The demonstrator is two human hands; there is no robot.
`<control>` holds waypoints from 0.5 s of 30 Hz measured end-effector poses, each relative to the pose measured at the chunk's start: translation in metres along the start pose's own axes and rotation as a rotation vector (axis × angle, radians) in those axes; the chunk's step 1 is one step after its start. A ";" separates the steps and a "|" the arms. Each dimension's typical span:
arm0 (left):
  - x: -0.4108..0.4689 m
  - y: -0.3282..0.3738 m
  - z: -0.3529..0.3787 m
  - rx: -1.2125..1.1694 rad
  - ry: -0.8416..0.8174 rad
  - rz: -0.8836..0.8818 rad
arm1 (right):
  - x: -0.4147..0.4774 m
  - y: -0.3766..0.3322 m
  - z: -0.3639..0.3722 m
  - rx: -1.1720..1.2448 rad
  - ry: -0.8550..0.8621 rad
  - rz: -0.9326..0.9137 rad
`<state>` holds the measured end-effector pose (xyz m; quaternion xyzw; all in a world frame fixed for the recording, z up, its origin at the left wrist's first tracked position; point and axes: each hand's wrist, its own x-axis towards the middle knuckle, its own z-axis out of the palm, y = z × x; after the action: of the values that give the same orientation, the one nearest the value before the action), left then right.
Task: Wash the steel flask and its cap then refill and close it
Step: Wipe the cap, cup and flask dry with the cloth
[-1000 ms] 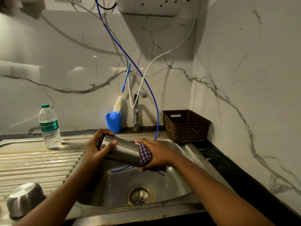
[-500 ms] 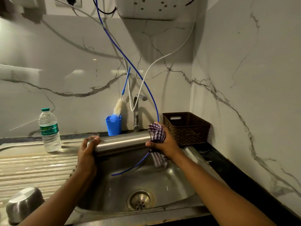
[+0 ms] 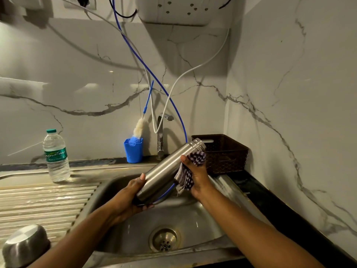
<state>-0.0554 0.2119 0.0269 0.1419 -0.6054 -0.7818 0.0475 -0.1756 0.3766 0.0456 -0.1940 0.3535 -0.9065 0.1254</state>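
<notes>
The steel flask point(image 3: 164, 171) is held tilted over the sink point(image 3: 193, 215), its open threaded neck pointing up and to the right. My left hand point(image 3: 131, 198) grips its base from below. My right hand point(image 3: 195, 171) holds a checked cloth point(image 3: 185, 176) against the flask's upper body. A steel cap point(image 3: 25, 246) lies upside down on the draining board at the lower left.
A tap point(image 3: 160, 136) stands behind the sink with a blue hose point(image 3: 146, 66) and a white hose hanging by it. A blue cup with a bottle brush point(image 3: 135, 146) sits left of the tap. A water bottle point(image 3: 56, 155) stands on the drainer; a brown basket point(image 3: 226, 153) at the right.
The flask went from lying level to tilted, neck raised to the right and base lowered. My left hand dropped with the base; my right hand with the cloth slid along the upper body.
</notes>
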 end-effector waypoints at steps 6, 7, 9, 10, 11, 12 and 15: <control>-0.002 0.005 -0.007 0.427 0.018 0.209 | -0.002 -0.005 0.004 -0.592 -0.105 -0.129; -0.003 0.010 -0.006 0.421 0.084 0.283 | -0.004 -0.004 0.004 -0.822 -0.165 -0.137; -0.004 0.018 -0.005 0.382 0.128 0.401 | -0.011 0.004 0.006 -1.218 -0.310 -0.207; -0.005 0.020 -0.004 0.376 0.107 0.441 | -0.016 0.009 0.009 -1.357 -0.374 -0.254; -0.006 0.020 -0.004 0.382 0.090 0.462 | -0.020 0.014 0.014 -1.434 -0.424 -0.292; -0.007 0.020 -0.001 0.392 0.087 0.469 | -0.022 0.018 0.017 -1.474 -0.454 -0.319; -0.009 0.019 0.004 0.395 0.157 0.503 | -0.023 0.026 0.023 -1.567 -0.481 -0.379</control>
<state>-0.0502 0.2126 0.0476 0.0543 -0.7559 -0.5996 0.2573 -0.1421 0.3528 0.0374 -0.4688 0.8058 -0.3385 -0.1279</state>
